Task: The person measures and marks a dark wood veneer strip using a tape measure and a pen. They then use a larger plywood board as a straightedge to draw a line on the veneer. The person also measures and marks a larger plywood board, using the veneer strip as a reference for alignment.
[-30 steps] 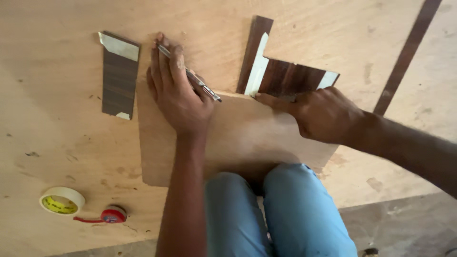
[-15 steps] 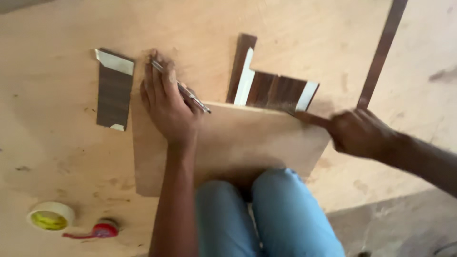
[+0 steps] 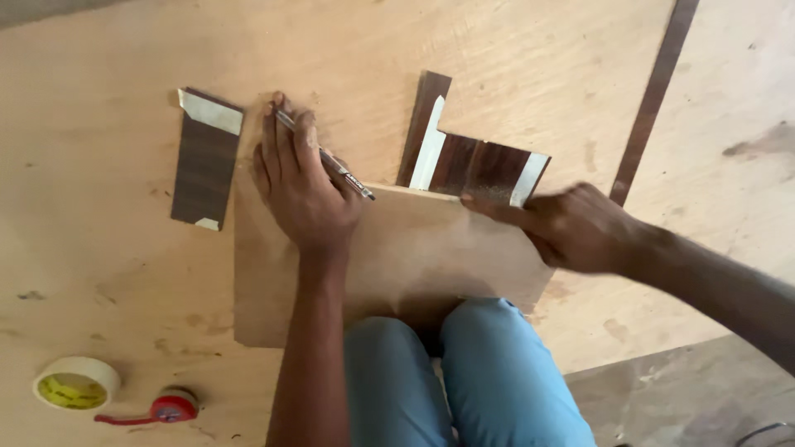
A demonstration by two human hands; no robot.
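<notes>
My left hand [image 3: 305,189] lies flat, palm down, on the far left corner of a small plywood board [image 3: 414,257] that rests in front of my knees. A slim metal pen [image 3: 327,157] is tucked between its fingers. My right hand [image 3: 575,228] is at the board's far edge, slightly blurred, with its fingers stretched out and touching the near edge of a dark wood-grain laminate piece [image 3: 489,170] with white ends. More dark strips [image 3: 424,124] lean beside that piece.
Another dark laminate offcut [image 3: 203,170] lies left of the board. A long thin dark strip [image 3: 654,95] runs at the upper right. A roll of tape [image 3: 76,382] and a red tape measure [image 3: 170,407] sit at the lower left. Everything rests on a large plywood sheet [image 3: 530,50].
My right hand slid right along the board's far edge, then came back left with fingers extended to the dark laminate piece. My left hand stayed pressed on the board.
</notes>
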